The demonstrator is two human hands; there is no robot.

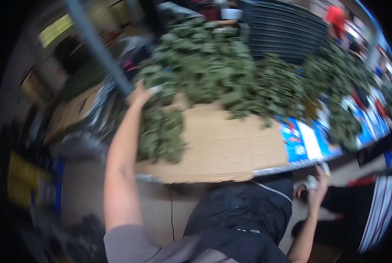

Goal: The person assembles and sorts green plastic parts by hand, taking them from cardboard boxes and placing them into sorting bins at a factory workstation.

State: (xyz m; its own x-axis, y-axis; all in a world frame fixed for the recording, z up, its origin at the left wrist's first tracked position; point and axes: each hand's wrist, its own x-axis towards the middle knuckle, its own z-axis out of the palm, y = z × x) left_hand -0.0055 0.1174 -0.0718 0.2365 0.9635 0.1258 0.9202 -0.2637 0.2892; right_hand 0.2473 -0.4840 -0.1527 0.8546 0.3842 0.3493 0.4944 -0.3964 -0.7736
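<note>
My left hand point(140, 94) reaches to the far left of the table, at the edge of a bunch of green leafy stems point(157, 79). Something white shows at its thumb side. Blur and leaves hide whether its fingers grip a stem. Just below it, a smaller leafy bunch point(163, 133) lies on the brown cardboard sheet point(222, 144). My right hand point(319, 186) hangs off the table's near edge at the right, thumb and fingers apart, with white wrappings on them. I see nothing held in it.
More leafy bunches point(204, 61) line the far side, before a black ribbed crate point(288, 28). Blue-and-white printed sheets point(310, 138) cover the table's right. A grey post point(97, 44) rises at the left. A person in red point(335, 19) is at the far right; striped cloth point(382, 206) is nearer.
</note>
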